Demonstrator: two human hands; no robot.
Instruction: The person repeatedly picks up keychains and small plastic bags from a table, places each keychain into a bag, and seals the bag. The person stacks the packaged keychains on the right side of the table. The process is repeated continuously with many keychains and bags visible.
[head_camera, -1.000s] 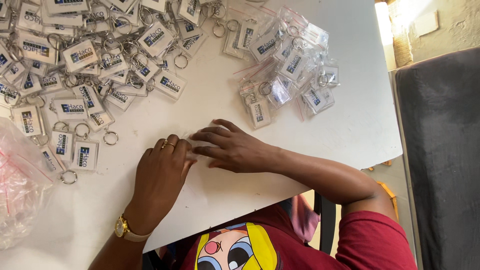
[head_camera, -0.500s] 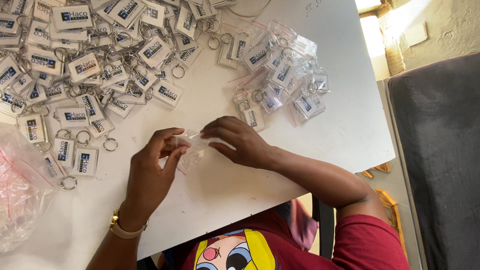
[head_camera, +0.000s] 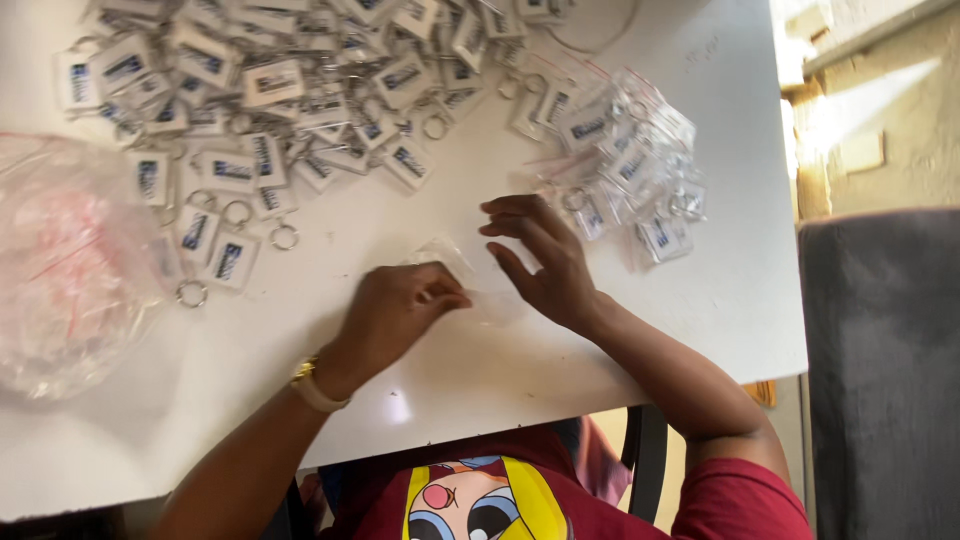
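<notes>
Small clear bag (head_camera: 462, 272): faint, edges barely discernible against white tabletop (head_camera: 720, 300). Pinched by left hand (head_camera: 395, 312); right hand (head_camera: 545, 262) open, fingers spread, just beside it. Keyring pile (head_camera: 290, 90) cropped at top. Since earlier frame: hands parted.

White table (head_camera: 640, 330), plain, no pattern. Loose key tags (head_camera: 275, 85): clear rectangles with white inserts, each carrying a dark blue block; silver rings. Bagged tags (head_camera: 625, 160) on my right show the same white and blue through glossy clear plastic. Small pouch (head_camera: 455, 262) at my fingertips: colourless, see-through. Big bag (head_camera: 70, 265) on my left: cloudy clear, pink-red inside. Gold watch (head_camera: 312, 385). My shirt (head_camera: 730, 505): dark red, with a yellow, pink and blue cartoon print.
</notes>
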